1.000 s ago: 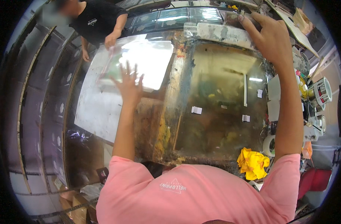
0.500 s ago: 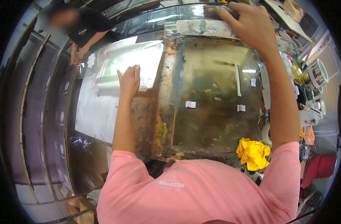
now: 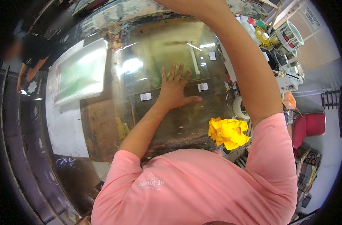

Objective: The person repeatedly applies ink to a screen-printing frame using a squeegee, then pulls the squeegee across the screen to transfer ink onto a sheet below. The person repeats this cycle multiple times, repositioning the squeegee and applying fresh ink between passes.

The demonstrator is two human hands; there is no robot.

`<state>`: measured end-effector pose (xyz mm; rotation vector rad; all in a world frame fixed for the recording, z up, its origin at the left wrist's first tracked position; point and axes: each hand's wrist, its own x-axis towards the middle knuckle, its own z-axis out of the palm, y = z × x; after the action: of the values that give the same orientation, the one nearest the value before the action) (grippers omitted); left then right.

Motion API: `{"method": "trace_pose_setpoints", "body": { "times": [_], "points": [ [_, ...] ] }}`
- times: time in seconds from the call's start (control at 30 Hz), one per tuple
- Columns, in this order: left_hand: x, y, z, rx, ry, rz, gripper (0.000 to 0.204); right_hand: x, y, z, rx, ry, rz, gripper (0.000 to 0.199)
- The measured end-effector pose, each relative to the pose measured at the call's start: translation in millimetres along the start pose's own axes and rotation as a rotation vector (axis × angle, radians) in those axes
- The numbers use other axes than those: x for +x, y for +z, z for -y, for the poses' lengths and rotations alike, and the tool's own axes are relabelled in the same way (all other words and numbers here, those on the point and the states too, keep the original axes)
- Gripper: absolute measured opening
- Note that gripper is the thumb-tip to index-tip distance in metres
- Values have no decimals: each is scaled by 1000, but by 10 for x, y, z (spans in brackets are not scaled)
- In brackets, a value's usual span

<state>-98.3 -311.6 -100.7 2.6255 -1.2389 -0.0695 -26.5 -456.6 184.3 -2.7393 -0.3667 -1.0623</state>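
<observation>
My left hand (image 3: 176,88) lies with fingers spread over the glossy, see-through work surface (image 3: 167,123), between two small white tabs (image 3: 145,96). Bright glare and a faint straight edge look like a clear sheet (image 3: 152,80) under its fingers. My right arm reaches up to the far side, where my right hand (image 3: 178,5) is cut off by the picture's top edge and its fingers are hidden. Left of the work surface rests a stack of clear plastic sheets (image 3: 83,71) with a greenish sheen, on a white sheet (image 3: 68,131).
A crumpled yellow cloth (image 3: 229,133) sits at the near right corner, beside a tape roll (image 3: 239,107). Tubs and cans (image 3: 287,39) crowd the right side, with a red chair (image 3: 314,124) behind. At the far left, another person's hands (image 3: 28,77) are near dark slatted racks (image 3: 13,150).
My left hand has left the stack of plastic sheets and moved right onto the work surface, where new glare shows. My right hand has gone mostly out of the picture as the view shifted.
</observation>
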Motion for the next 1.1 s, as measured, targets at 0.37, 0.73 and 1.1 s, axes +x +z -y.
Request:
{"method": "trace_pose_setpoints", "body": {
  "times": [0.37,0.73,1.1],
  "points": [
    [42,89,-207,-37,76,-136,129,132,69,-84,-89,-51,-65,62],
    [58,123,-206,-62,76,-130,128,64,18,14,-94,-18,-42,63],
    [11,165,-226,-25,77,-189,129,11,-5,80,-73,7,-2,61]
  ]
}}
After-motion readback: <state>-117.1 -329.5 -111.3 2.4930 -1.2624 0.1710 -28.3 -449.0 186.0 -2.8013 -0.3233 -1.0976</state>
